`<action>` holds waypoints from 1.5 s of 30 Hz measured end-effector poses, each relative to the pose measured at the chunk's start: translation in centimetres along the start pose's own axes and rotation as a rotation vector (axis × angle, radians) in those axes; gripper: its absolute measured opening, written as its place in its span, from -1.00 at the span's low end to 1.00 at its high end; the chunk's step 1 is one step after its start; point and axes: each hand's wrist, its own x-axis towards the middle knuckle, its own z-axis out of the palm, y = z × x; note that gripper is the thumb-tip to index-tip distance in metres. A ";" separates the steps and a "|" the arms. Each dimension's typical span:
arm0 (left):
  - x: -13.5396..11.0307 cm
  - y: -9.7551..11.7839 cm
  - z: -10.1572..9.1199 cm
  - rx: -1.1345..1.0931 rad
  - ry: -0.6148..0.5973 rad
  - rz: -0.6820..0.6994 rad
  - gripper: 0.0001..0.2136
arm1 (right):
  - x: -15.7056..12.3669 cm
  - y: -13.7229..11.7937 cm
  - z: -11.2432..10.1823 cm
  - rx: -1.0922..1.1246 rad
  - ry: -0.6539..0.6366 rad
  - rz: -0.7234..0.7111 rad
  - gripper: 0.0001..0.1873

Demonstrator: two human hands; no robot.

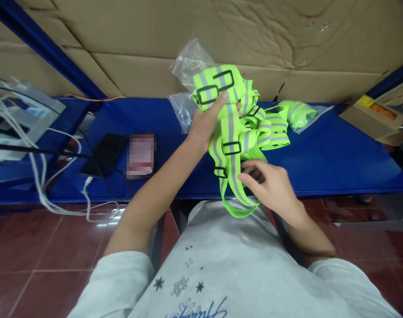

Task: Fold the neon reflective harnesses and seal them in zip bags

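My left hand (206,123) is closed around a bunch of neon-yellow reflective straps (233,128) with grey stripes and black buckles, thumb on top. The straps hang in loops over the front edge of the table. By the lower loop is my right hand (271,185), its fingers loosely curled and the thumb apart from them, with nothing visible between. The thumb tip is at the strap's edge; whether it touches cannot be told. Clear plastic bags (191,59) lie behind the bunch. Another bag holding a folded reflective strap (301,115) lies to its right.
The blue table (334,154) ends close to my body, with a cardboard wall (138,75) behind it. To the left are a black device (104,152), a blurred-out item (141,155) and white cables (39,176). An open cardboard box (374,119) stands at right.
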 end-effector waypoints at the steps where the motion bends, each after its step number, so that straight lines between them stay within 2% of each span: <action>1: 0.1 0.0 0.0 -0.005 0.015 0.014 -0.86 | 0.2 0.2 0.6 0.018 -0.046 0.030 -0.66; 3: 0.0 0.0 0.1 0.008 0.031 0.050 -0.91 | 1.0 0.5 1.4 0.015 -0.013 0.034 -0.65; 6: -0.3 0.0 0.5 0.065 0.058 0.100 -0.93 | 2.1 0.0 1.7 -0.150 0.278 -0.076 -0.62; 8: -0.4 0.1 0.7 0.076 0.084 0.109 -0.93 | 2.6 -0.5 1.7 -0.321 0.381 -0.140 -0.62; 12: -0.5 0.1 0.7 0.022 0.125 0.089 -0.91 | 3.8 -0.8 2.6 -0.544 0.222 -0.046 -0.55; 16: -0.6 0.0 0.5 0.003 0.077 0.059 -0.90 | 5.3 0.4 3.3 -0.465 0.134 0.001 -0.65; 18: -0.6 0.0 0.5 -0.007 0.060 0.051 -0.88 | 5.8 1.1 3.4 -0.379 0.147 -0.003 -0.71; 21: -0.7 0.1 0.5 -0.010 0.048 0.029 -0.83 | 6.2 1.7 3.5 -0.333 0.195 0.017 -0.64; 24: -0.8 0.1 0.5 -0.012 0.032 0.015 -0.83 | 6.5 2.0 3.9 -0.377 0.237 0.028 -0.55; 31: -0.7 0.4 0.4 -0.058 -0.024 0.019 -0.85 | 6.5 2.0 4.6 -0.499 0.306 -0.001 -0.66; 34: -0.4 0.7 0.3 -0.094 0.056 0.019 -0.86 | 6.0 1.9 4.3 -0.467 0.338 -0.057 -0.67; 38: 0.2 1.0 0.3 -0.091 0.137 -0.018 -0.81 | 5.9 2.1 4.2 -0.337 0.315 -0.172 -0.57; 45: 0.1 1.4 0.4 -0.077 0.017 -0.172 -0.74 | 6.5 2.1 4.3 -0.243 0.245 -0.331 -0.45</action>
